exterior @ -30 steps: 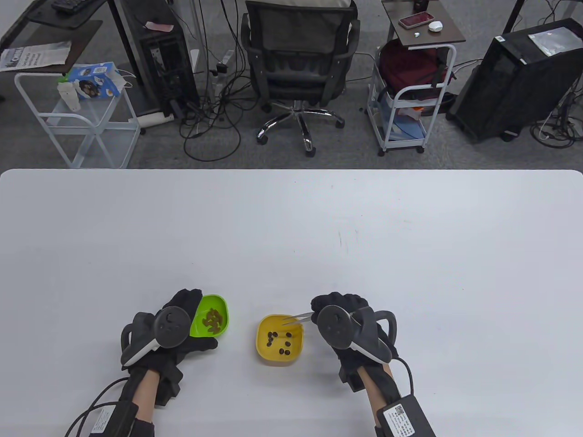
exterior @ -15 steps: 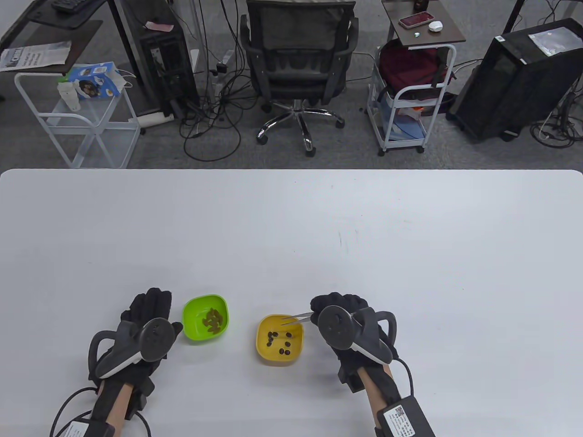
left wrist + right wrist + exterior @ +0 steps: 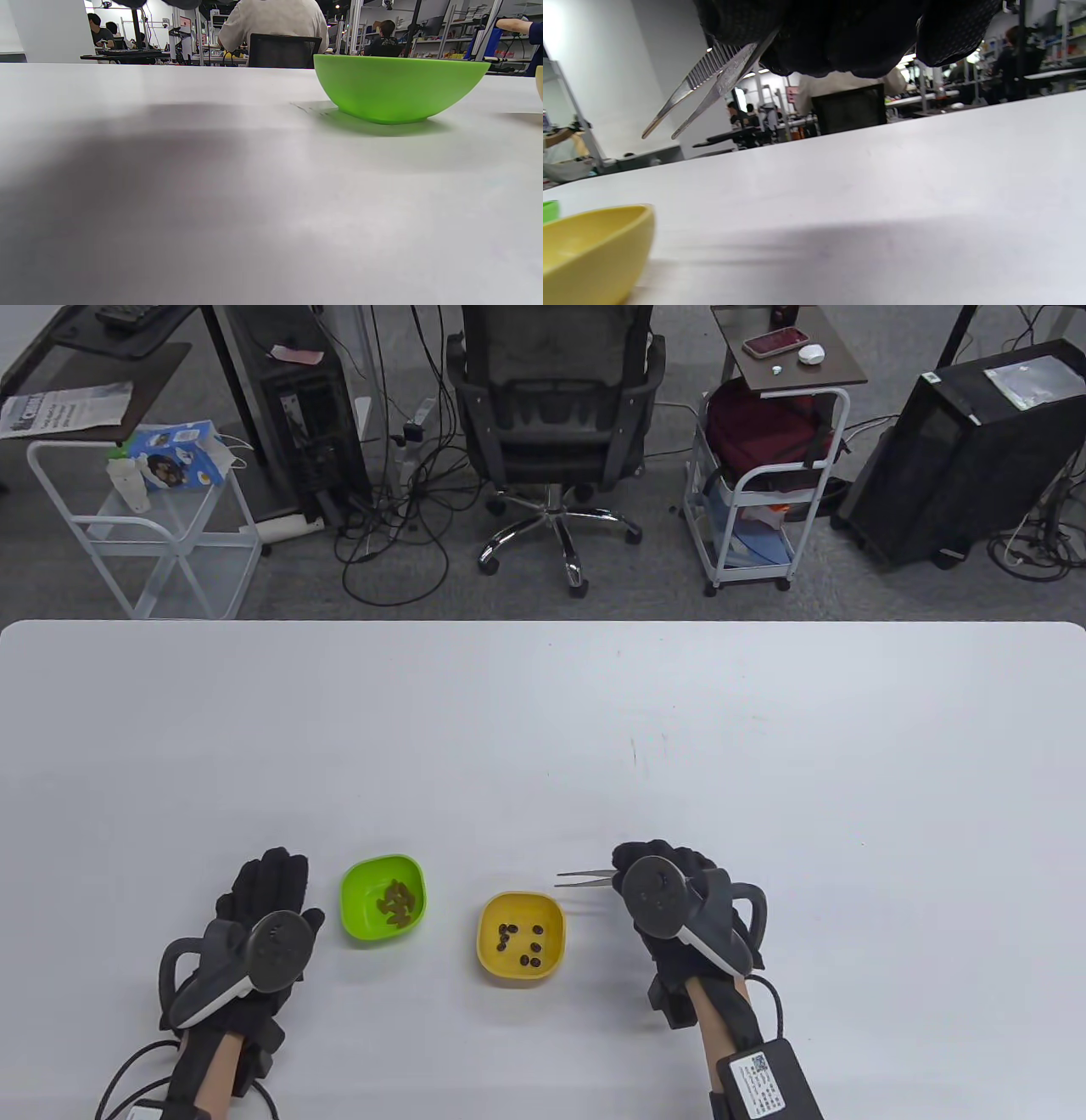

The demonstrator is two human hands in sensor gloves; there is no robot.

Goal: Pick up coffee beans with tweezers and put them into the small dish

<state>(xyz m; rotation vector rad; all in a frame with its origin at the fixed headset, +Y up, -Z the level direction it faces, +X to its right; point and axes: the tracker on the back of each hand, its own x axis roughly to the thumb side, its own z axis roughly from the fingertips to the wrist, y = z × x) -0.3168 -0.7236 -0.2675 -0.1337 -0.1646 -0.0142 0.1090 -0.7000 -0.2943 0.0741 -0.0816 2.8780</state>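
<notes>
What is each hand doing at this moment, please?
Left hand: holds nothing, lying beside the green bowl.
Right hand: grips the tweezers, tips apart and empty.

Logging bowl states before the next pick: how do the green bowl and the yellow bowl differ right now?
The green bowl holds a brownish heap; the yellow bowl holds scattered dark coffee beans. Green sits nearer the left hand, yellow nearer the tweezers. Both are small, rounded-square and upright on the table.

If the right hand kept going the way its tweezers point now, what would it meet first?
Probably nothing soon: the right hand holds the tweezers pointing left, passing just beyond the yellow bowl; the green bowl lies roughly that way, though height is unclear.
</notes>
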